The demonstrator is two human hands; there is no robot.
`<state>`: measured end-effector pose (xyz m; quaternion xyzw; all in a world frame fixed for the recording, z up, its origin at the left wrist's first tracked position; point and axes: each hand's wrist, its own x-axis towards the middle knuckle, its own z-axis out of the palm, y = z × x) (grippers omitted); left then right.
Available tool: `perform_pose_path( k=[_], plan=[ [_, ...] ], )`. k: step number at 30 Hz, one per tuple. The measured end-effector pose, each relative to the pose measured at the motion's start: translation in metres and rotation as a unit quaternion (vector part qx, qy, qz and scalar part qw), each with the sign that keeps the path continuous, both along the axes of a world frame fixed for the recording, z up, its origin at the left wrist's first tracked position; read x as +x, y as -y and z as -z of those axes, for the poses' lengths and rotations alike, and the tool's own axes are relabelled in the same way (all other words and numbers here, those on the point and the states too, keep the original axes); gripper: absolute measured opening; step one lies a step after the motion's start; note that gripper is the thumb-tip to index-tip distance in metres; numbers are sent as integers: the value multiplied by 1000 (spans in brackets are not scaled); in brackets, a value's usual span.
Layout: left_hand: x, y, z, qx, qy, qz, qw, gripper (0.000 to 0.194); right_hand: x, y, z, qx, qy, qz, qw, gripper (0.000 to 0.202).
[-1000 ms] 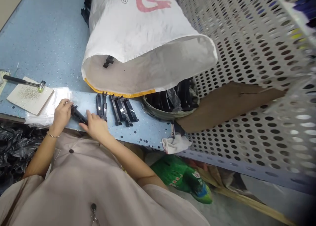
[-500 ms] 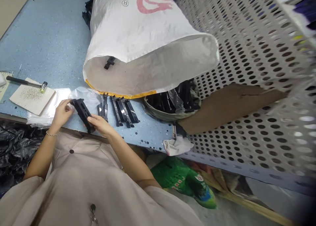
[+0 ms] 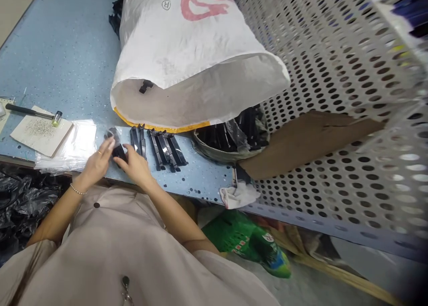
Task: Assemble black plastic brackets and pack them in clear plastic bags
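A black plastic part [image 3: 119, 151] lies between my hands near the table's front edge, its far end covered by clear plastic film. My left hand [image 3: 99, 159], with a ring and a beaded bracelet, has its fingers closed on the part's far left side. My right hand [image 3: 136, 167] grips the near right side with thumb and fingers. Just right of it, several black parts [image 3: 163, 150] lie side by side on the blue table [image 3: 67, 51]. Clear plastic bags [image 3: 78, 145] are stacked left of my left hand.
A large white sack [image 3: 187, 43] lies open behind the parts. Right of them stands a round container [image 3: 214, 152] of black pieces, beside a perforated metal panel [image 3: 317, 163]. A hammer-like tool [image 3: 30, 111] rests across a pale board [image 3: 42, 134] at left.
The black part has turned and come down between my hands, and plastic film now covers its far end. My left hand has moved right and onto it. The view has shifted slightly.
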<state>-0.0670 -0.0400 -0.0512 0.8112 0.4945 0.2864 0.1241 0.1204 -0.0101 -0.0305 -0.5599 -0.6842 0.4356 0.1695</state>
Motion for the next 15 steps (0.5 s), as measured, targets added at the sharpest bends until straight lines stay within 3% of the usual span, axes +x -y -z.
perform_pose_path(
  k=[2, 4, 7, 9, 11, 13, 15],
  plan=[
    [9, 7, 2, -1, 18, 32, 999, 89, -6, -2, 14, -77, -190, 53, 977, 75],
    [10, 11, -1, -18, 38, 63, 997, 93, -11, -2, 25, -154, -337, 83, 925, 80],
    [0, 15, -11, -61, 52, 106, 991, 98, -14, 2, 30, -213, -407, 82, 885, 62],
    [-7, 19, -18, -73, 70, 99, 990, 101, -13, 3, 25, -219, -407, 66, 884, 43],
    [-9, 24, -22, -63, 111, 64, 990, 95, -11, 1, 16, -180, -379, 52, 906, 45],
    [-7, 30, -24, -52, 179, 22, 982, 75, -11, -1, 4, -72, -316, 32, 945, 49],
    [-5, 34, -26, -65, 266, -22, 961, 55, -12, -2, -9, 42, -254, -14, 966, 48]
  ],
)
